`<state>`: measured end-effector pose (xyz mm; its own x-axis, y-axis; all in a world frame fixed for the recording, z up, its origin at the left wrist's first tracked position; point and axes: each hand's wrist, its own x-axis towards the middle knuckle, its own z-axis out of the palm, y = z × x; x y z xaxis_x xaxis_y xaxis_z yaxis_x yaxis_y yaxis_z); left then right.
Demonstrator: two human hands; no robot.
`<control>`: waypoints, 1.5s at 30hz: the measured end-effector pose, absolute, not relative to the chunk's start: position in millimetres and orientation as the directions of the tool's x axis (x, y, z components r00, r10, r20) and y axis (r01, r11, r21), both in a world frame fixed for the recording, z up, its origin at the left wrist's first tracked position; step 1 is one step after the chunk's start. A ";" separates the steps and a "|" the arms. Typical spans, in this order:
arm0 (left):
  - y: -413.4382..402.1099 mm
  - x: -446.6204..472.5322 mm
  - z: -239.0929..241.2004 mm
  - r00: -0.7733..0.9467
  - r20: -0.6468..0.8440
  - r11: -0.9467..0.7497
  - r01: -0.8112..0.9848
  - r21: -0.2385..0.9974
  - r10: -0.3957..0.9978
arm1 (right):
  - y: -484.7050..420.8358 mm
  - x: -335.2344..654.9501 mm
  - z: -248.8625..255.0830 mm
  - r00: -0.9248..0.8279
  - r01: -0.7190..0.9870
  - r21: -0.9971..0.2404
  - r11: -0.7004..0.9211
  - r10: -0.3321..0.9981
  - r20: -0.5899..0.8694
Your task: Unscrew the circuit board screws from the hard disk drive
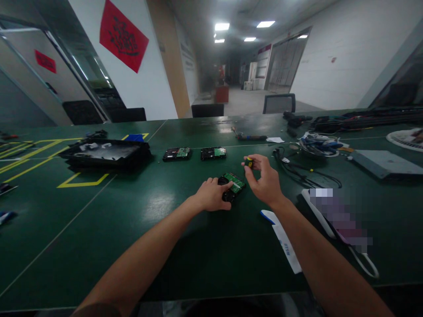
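A hard drive (238, 186) lies on the green table, its green circuit board facing up. My left hand (214, 194) grips it from the left, with the index finger stretched over the board and the thumb along the near edge. Above the drive's right side, my right hand (264, 180) pinches a small screwdriver (249, 163) with a yellow and black handle. The screwdriver's shaft is too thin to make out, so I cannot tell whether its tip touches the drive. Two similar hard drives, one on the left (177, 153) and one on the right (213, 152), lie farther back.
A black tray (109, 152) stands at the left near yellow tape. On the right are black cables (304, 174), a bundle of wires (319, 144), a grey metal box (386, 163) and a blurred-out device (340, 220). A white strip (286, 246) lies beside my right forearm.
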<state>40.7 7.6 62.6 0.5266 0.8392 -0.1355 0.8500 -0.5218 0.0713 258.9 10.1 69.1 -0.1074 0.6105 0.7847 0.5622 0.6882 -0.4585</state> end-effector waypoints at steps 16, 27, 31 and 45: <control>6.2 41.5 62.8 0.531 -0.139 -0.526 0.847 0.070 0.836 | 15.9 263.9 53.2 0.029 0.646 -0.450 0.617 0.570 0.821; 5.1 41.6 65.5 0.526 -0.151 -0.522 0.850 0.073 0.837 | 17.6 263.0 50.2 0.042 0.630 -0.479 0.611 0.590 0.806; 5.1 41.9 65.0 0.525 -0.147 -0.520 0.851 0.074 0.838 | 17.2 264.3 50.4 0.019 0.681 -0.427 0.595 0.569 0.822; 6.2 40.2 63.3 0.535 -0.143 -0.532 0.845 0.065 0.833 | 19.9 265.9 49.7 0.040 0.667 -0.450 0.593 0.575 0.817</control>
